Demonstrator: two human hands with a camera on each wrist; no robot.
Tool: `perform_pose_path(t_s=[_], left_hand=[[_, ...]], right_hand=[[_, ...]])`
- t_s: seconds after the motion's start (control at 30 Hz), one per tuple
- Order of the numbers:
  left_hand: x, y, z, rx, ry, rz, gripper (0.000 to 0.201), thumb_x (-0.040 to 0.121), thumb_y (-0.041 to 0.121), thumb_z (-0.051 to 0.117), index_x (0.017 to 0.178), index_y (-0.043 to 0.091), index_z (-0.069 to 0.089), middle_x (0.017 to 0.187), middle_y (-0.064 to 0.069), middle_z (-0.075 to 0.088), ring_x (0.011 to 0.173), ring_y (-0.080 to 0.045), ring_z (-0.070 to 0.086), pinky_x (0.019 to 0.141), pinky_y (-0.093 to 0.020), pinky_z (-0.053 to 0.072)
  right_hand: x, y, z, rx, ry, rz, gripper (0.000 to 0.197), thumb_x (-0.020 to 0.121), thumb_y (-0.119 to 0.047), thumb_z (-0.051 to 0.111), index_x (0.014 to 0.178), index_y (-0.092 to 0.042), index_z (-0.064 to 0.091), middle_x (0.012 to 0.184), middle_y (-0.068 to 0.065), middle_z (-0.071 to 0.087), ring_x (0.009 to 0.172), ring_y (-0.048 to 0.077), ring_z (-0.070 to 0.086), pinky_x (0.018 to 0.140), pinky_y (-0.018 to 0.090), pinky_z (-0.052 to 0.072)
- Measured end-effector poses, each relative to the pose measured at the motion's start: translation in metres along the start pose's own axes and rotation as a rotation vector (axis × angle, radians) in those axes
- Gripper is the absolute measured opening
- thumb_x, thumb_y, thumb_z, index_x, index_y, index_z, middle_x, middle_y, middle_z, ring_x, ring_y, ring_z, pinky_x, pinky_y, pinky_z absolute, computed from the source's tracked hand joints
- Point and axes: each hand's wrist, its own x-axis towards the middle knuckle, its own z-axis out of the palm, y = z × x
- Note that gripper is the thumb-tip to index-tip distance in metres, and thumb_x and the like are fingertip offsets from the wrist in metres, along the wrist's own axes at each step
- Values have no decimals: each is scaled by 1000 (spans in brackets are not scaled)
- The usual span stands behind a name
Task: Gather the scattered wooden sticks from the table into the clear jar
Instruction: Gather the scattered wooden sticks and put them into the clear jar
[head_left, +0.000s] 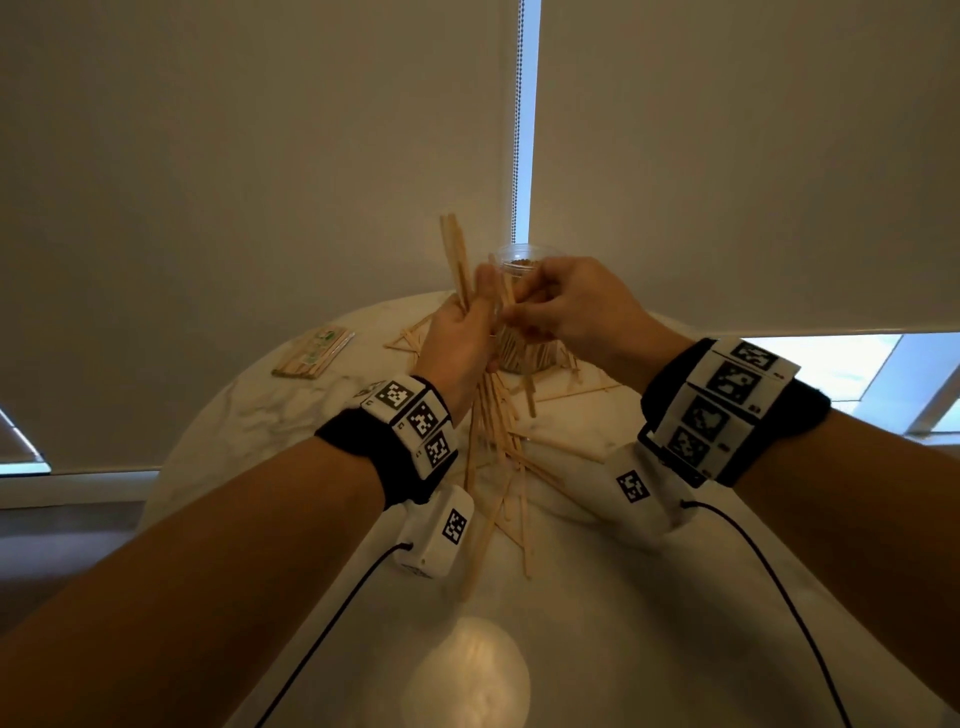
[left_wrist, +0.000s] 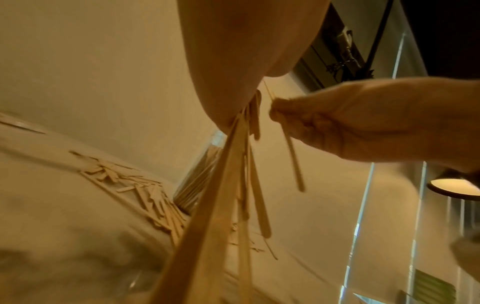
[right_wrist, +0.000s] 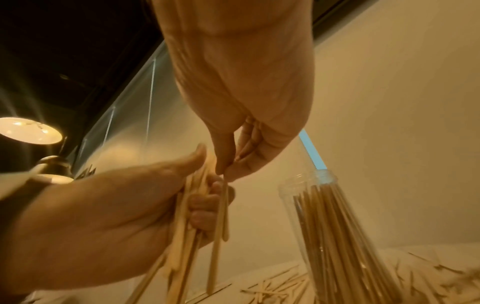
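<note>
Flat pale wooden sticks (head_left: 498, 441): loose on the round white marble table (head_left: 649, 597), more upright in the clear plastic jar (head_left: 524, 348).
Left hand (head_left: 460, 343) grips a stick bundle (head_left: 457, 260) above the table; right hand (head_left: 566, 306) pinches one stick (right_wrist: 224, 211) beside it.

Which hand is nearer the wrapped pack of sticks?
Left. The left hand holds its bundle just right of the wrapped pack; the right hand is farther right, by the jar.

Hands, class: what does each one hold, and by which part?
The left hand grips a bundle of wooden sticks around its middle. The right hand pinches a single stick by its upper end.
</note>
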Motion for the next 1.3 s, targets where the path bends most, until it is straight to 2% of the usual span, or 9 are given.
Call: perform_pose_path(t_s=[0.1,0.23,0.37,0.43,0.53,0.7,0.9,1.2,1.3], left_hand=[[-1,-1,7,59,-5,48,46,101,53,41,110,18,70,78,7,69,55,0,59,51,-20,44],[11,0,-4,20,186,23,32,104,40,42,97,13,60,72,1,59,59,-13,54,54,-29,44],[13,14,-12,-173,242,13,21,106,33,41,91,20,49,62,4,50,51,-12,42,51,-29,38],[15,20,-12,-281,249,-5,21,106,33,40,92,20,48,61,4,47,50,-10,38,52,-27,37],[13,22,-9,-382,220,-28,22,107,35,38,94,20,48,60,4,43,52,-9,38,57,-28,42],[6,19,-10,-382,125,6,18,107,31,39,96,18,44,62,2,41,50,-11,40,53,-29,48],[7,20,-11,-319,199,79,21,106,32,40,92,18,42,61,3,37,45,-8,30,41,-23,30],[9,34,-14,-338,389,100,33,101,48,46,87,18,47,52,7,33,39,-6,24,36,-20,23],[10,39,-16,-326,452,111,35,100,49,47,84,18,47,50,7,32,37,-6,25,36,-19,23]], right_hand=[[-2,-5,11,-46,-20,-90,15,88,-9,72,102,-3,71,89,9,76,78,17,76,76,34,63],[-11,-9,13,112,-141,-45,26,95,-8,64,120,-6,70,101,7,75,89,16,75,81,27,61],[-25,-2,19,-256,-173,-8,53,87,-38,74,132,-14,57,110,-4,65,88,13,67,77,28,58],[-32,7,29,-347,-298,50,52,83,-44,76,124,-19,57,105,-8,63,82,8,63,72,26,52],[-35,18,39,-364,-296,48,19,88,-34,74,96,-19,64,82,-5,68,71,9,65,64,24,47],[-34,23,38,-198,-223,71,14,87,-27,75,84,-14,75,73,1,74,70,18,70,72,39,60],[-37,21,39,-84,-252,98,22,93,-34,67,92,-15,77,83,-4,77,83,20,73,83,42,60],[-35,10,31,-137,-343,81,14,95,-24,66,99,-13,75,85,-3,77,71,4,71,66,20,57],[-36,9,30,-198,-316,52,15,93,-30,68,98,-18,76,84,-2,76,76,10,71,71,26,59]])
